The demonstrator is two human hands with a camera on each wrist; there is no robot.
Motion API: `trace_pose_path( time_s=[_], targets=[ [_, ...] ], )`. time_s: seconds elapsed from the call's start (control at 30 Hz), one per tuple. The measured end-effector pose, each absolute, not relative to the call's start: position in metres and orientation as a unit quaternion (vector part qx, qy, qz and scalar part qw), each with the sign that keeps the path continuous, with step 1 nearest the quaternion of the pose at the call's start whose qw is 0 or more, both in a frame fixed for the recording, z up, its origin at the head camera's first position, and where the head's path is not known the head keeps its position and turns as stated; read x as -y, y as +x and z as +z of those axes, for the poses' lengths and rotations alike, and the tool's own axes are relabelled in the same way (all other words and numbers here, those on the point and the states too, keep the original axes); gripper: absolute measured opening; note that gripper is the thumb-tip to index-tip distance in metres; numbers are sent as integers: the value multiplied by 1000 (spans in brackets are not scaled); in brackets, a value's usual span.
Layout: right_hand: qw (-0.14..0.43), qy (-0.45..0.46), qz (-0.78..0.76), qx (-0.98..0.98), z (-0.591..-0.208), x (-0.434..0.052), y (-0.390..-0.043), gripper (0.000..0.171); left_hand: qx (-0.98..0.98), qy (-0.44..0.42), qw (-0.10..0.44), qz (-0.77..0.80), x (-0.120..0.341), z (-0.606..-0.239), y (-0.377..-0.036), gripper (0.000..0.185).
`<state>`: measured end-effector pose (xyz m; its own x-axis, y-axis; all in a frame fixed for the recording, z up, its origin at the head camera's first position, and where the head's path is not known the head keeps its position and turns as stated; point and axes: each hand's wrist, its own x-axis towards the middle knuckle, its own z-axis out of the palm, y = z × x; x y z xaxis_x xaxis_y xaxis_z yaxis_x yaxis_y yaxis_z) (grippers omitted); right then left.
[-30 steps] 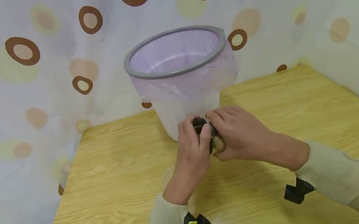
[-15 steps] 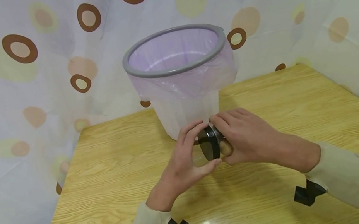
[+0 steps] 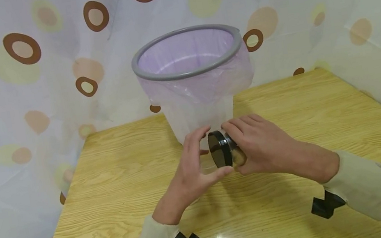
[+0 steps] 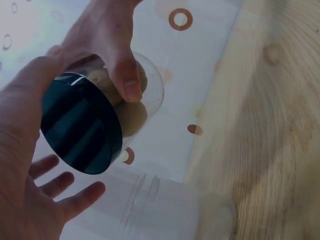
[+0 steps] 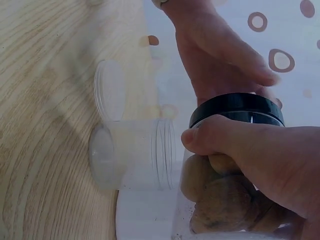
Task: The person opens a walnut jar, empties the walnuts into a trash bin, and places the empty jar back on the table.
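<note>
While the black lid point(image 3: 219, 149) sits flush on the clear jar point(image 5: 225, 200), nothing shows whether it is loosened, so I judge the opening of this jar to be at its start, with the lid yet to come off. The jar, filled with brown rounded pieces, is held above the wooden table point(image 3: 286, 112), just in front of the bin lined with a purple bag point(image 3: 190, 73). It lies on its side: its long axis runs roughly level, the lid facing the person's left and the base to their right. The right hand point(image 3: 258, 145) wraps the jar's body, fingers over the top and thumb curled round the near wall. The left hand point(image 3: 192, 168) is spread wide about the lid, thumb tip at its lower edge and fingers arched above it; whether those fingers touch the rim I cannot tell. An empty clear container point(image 5: 132, 157) lies on its side on the table beneath, its separate clear lid point(image 5: 110, 90) near it.
</note>
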<state>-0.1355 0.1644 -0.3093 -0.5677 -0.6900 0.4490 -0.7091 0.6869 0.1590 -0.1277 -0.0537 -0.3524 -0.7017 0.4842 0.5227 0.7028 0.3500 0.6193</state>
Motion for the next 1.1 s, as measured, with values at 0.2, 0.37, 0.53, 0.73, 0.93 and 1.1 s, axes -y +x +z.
trace_pose_path(
  time_s=[0.2, 0.37, 0.53, 0.73, 0.93, 1.1],
  targets=[
    [235, 396, 20, 887, -309, -165, -136, 92, 798, -453, 210, -337, 57, -353, -130, 107],
    [240, 402, 20, 884, -309, -165, -136, 89, 791, -470, 220, -323, 58, -357, -130, 98],
    [244, 402, 21, 882, -310, -166, -136, 91, 785, -467, 216, -345, 57, -359, -131, 88],
    [244, 398, 17, 884, -310, -164, -135, 90, 807, -396, 144, -413, 57, -359, -127, 88],
    [241, 396, 10, 886, -310, -161, -134, 90, 833, -278, 48, -476, 57, -357, -121, 81],
    [238, 395, 6, 887, -311, -161, -132, 90, 829, -244, 17, -502, 57, -356, -120, 86]
  ],
)
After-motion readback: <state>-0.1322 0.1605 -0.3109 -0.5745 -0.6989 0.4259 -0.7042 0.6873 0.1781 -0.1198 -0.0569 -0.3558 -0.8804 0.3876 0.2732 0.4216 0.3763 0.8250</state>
